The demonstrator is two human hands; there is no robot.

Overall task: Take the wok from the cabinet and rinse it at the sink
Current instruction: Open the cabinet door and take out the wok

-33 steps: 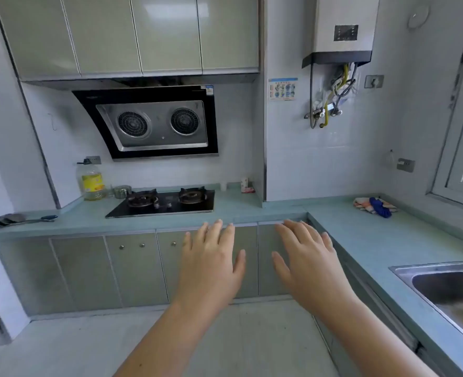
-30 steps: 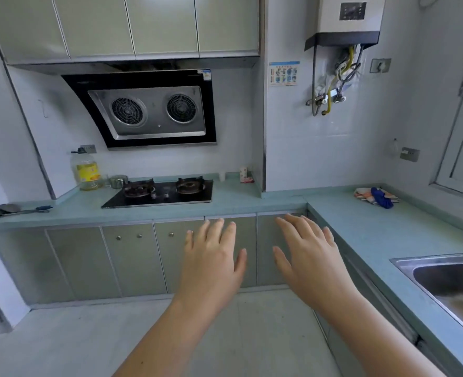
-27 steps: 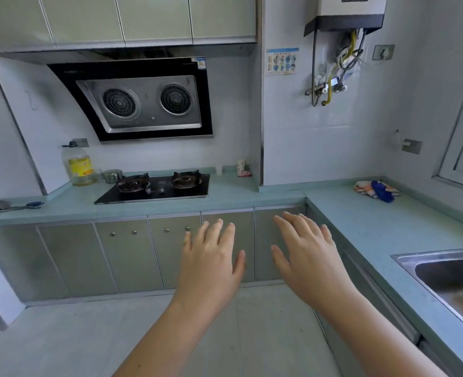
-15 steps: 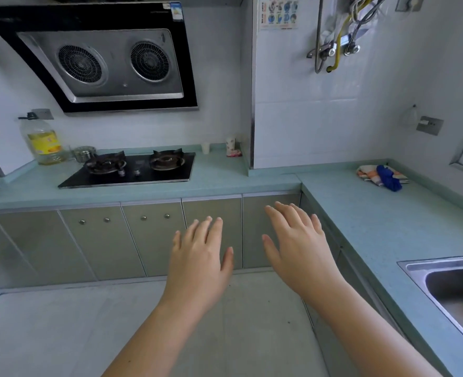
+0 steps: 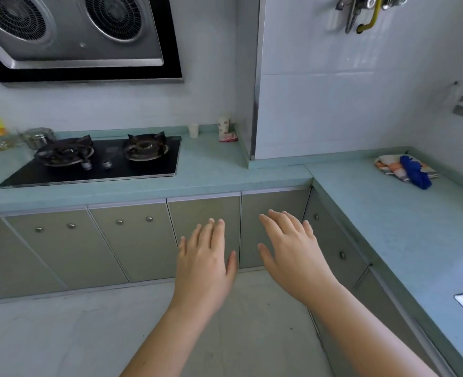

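Home kitchen: gas hob (image 5: 97,159), extractor hood (image 5: 72,36), teal countertop (image 5: 214,172), cabinets (image 5: 132,240).

one wide-angle head view looks forward and down, close over the left hand (image 5: 203,265) and right hand (image 5: 292,258), toward the corner bench (image 5: 224,176).

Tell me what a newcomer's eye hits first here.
The open left hand and right hand hover mid-frame before closed grey-green lower cabinet doors. Behind them a black glass two-burner hob sits in the pale teal countertop, a crumpled blue-and-orange cloth lying far right.
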